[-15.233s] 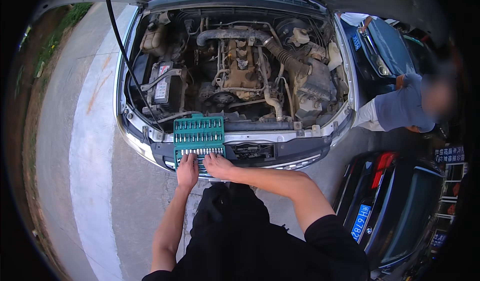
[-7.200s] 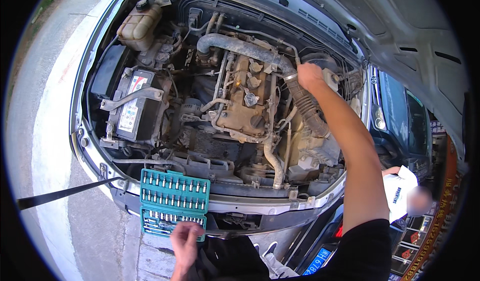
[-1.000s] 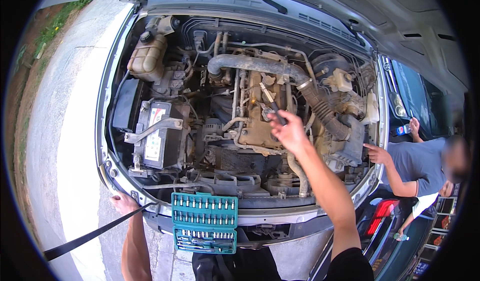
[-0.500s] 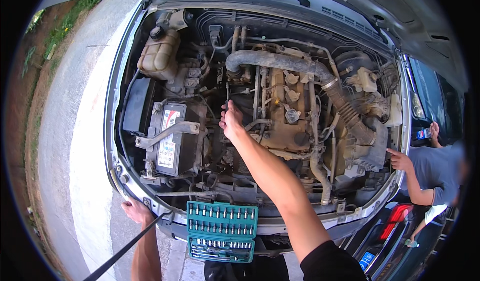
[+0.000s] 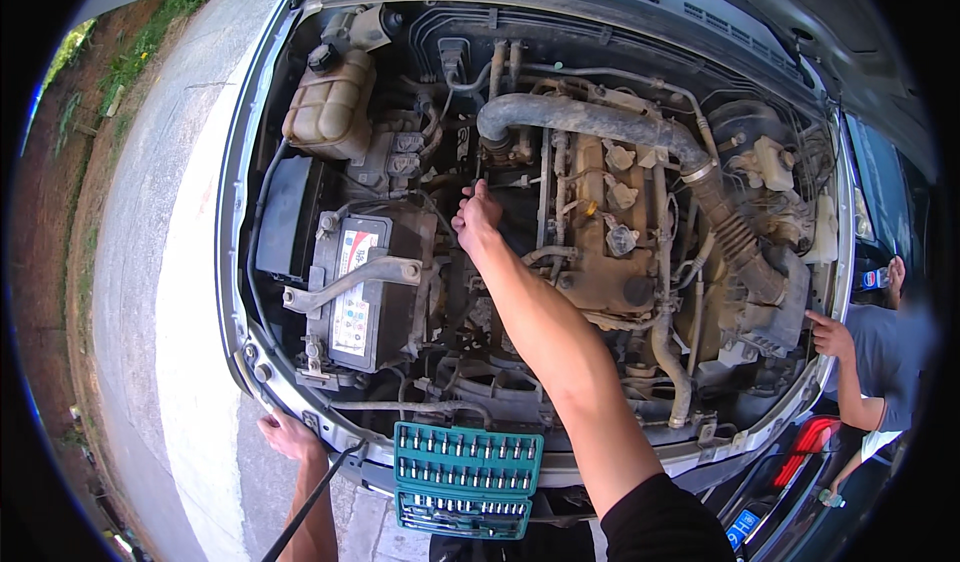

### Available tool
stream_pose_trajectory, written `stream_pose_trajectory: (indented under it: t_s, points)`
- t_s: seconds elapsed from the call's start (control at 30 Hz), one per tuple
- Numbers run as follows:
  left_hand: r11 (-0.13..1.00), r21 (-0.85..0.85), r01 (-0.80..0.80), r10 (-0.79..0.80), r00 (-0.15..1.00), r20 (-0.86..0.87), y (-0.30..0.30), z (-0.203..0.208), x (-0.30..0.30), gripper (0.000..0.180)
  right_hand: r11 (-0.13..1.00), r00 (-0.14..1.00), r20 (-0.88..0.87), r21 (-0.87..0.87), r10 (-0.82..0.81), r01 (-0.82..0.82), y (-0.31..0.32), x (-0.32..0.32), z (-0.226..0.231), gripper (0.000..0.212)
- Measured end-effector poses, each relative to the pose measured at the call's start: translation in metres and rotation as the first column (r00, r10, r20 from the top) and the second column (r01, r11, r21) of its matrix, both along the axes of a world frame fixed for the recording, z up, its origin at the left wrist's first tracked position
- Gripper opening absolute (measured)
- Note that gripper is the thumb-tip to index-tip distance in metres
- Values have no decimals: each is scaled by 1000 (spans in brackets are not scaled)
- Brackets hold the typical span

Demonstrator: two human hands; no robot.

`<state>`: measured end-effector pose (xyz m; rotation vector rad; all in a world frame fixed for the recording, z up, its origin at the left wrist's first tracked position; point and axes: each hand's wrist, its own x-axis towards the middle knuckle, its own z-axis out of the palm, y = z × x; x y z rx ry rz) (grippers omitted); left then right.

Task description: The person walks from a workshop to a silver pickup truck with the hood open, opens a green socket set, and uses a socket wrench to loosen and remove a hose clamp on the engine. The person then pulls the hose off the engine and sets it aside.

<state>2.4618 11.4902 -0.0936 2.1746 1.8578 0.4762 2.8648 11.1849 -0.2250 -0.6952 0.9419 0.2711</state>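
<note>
My right hand [image 5: 476, 217] reaches into the engine bay, closed around a slim driver-like hand tool. Its thin metal shaft [image 5: 479, 168] points toward the fittings below the bent end of the grey air intake hose [image 5: 575, 114]; the handle is mostly hidden in my fingers, as is whatever the tip touches. The car battery [image 5: 345, 297] lies left of my right forearm, the brown engine cover [image 5: 600, 252] right of it. At the front left corner my left hand [image 5: 290, 434] rests against the car body's edge, fingers loosely extended, beside a black prop rod [image 5: 318, 492].
A teal socket set case [image 5: 467, 430] lies unfolded on the front edge, holding several sockets and bits. A coolant tank [image 5: 330, 112] stands far left, an air filter box [image 5: 780, 297] right. Another person's hand [image 5: 832, 337] points at the right edge. The raised hood [image 5: 780, 17] hangs above.
The whole view has shifted, so the engine bay sits further right and slightly lower. My right hand stays closed around the tool near the hose, its wrist slightly turned. My left hand stays at the corner.
</note>
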Motion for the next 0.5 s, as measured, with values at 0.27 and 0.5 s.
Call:
stream_pose_trajectory:
  t_s: [0.27,0.5]
  points:
    - [997,74,24,-26,999,19,2,-4,-3,44,1000,1000,6,0,-22,22,-6,-2,-6,42]
    - [998,38,41,-43,997,59,0,-2,-2,41,997,998,64,77,2,-7,-11,-5,-21,47]
